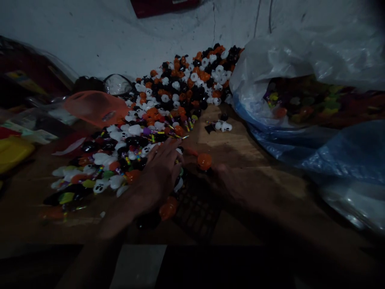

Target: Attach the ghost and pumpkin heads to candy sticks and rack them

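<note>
A large pile of small white, black and orange pieces point(180, 86), some shaped like ghosts, spreads over the wooden table point(240, 148). My left hand point(164, 160) lies over the pile's near right side, its fingers stretched forward beside a thin shiny tip; whether it grips anything is unclear. My right hand point(225, 180) is dark and blurred, next to an orange round piece point(204, 161); its fingers cannot be made out. Between my forearms lies a dark grid-like tray point(197, 208), with another orange piece point(168, 208) at its left edge. A white ghost piece point(224, 126) sits apart, beyond my hands.
A big clear and blue plastic bag point(267, 132) holding colourful pieces takes up the right side. An orange bag point(96, 106), a yellow object point(15, 152) and clear packaging stand at the left. A white wall point(90, 36) rises behind the pile.
</note>
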A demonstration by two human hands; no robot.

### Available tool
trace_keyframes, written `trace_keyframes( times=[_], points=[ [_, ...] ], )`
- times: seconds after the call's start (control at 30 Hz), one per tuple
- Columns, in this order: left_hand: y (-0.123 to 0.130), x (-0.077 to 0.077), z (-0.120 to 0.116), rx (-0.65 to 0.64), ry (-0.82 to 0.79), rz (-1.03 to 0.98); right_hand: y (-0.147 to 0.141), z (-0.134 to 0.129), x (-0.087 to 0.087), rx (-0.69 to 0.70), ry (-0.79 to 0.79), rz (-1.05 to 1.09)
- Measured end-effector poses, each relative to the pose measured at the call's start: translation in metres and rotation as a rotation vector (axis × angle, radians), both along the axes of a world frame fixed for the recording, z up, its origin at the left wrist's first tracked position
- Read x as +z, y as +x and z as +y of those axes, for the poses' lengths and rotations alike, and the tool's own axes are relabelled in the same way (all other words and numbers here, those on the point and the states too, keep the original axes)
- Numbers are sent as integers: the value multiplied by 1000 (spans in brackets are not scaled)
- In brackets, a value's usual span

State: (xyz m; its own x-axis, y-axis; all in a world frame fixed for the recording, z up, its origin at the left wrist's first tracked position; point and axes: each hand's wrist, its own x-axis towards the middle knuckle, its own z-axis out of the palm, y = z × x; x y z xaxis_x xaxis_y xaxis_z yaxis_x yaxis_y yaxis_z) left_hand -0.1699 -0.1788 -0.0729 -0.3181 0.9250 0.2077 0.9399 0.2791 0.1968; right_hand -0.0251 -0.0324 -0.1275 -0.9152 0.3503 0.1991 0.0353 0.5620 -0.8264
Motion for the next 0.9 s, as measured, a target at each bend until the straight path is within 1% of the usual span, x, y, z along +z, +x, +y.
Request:
trace_keyframes(
  times=[0.1, 0.17, 0.3, 0.37, 0.4, 0.47, 0.57, 0.63, 0.7, 0.77, 0.9],
  points=[
    [2, 8, -1, 9, -1, -34, -18, -3, -7, 75, -151, 53],
    [4, 12, -2, -3, -2, -53, -26, -5, -8, 95, -259, 84],
    [7, 18, -1, 2, 6, -95, -32, -8, -14, 24, -373, 108],
    [8, 19, 0, 20, 11, -116, -31, -8, -20, 43, -392, 134],
    [9, 20, 0, 24, 12, -123, -30, -7, -22, 68, -369, 137],
    [9, 20, 0, 20, 16, -130, -26, -5, -23, 104, -270, 124],
    [8, 18, -1, 8, 35, -133, -22, -2, -17, 110, -136, 89],
    [8, 16, 0, 28, 41, -137, -21, -1, -12, 140, -96, 78],
    [7, 15, 1, 53, 33, -138, -21, 1, -12, 166, -49, 87],
    [7, 15, 0, 56, 21, -135, -23, 3, -16, 190, -17, 107],
    [8, 14, -2, 48, 30, -136, -24, 8, -27, 183, -1, 106]
  ],
)
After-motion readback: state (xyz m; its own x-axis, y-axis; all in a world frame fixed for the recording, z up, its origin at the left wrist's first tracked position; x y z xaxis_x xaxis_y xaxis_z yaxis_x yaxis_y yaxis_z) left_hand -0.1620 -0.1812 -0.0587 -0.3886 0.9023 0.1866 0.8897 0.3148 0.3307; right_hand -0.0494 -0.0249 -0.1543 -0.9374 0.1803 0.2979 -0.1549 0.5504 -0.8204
